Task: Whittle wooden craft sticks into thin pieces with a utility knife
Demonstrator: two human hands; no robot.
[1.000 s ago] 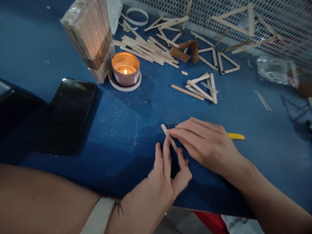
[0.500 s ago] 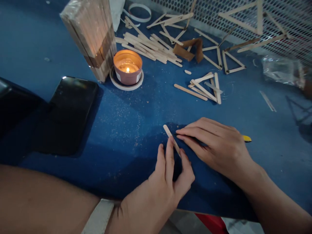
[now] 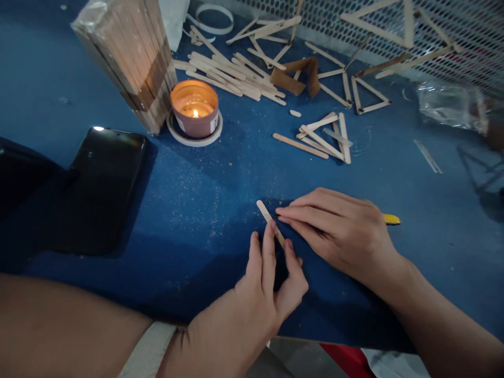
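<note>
My left hand (image 3: 268, 283) pins a wooden popsicle stick (image 3: 264, 211) at a slant against the blue table, thumb and fingers closed along its lower part. Just right of the stick, my right hand (image 3: 334, 223) is closed around a slim tool that looks like a utility knife (image 3: 392, 219). Only its yellow rear end shows clearly, past the back of the hand. The fingertips and dark thin tip are close to the stick's edge; whether the tip touches the wood I cannot tell.
A lit candle (image 3: 195, 123) stands beside wrapped sticks (image 3: 126, 58). Loose sticks (image 3: 232, 73) and a stick triangle (image 3: 321, 139) lie behind my hands. Stick frames (image 3: 370, 107) are by the perforated metal panel (image 3: 326, 21). A phone (image 3: 106, 184) lies left.
The whole view has shifted, so the scene sits slightly further left. Both hands keep nearly the same hold on the stick and the knife.
</note>
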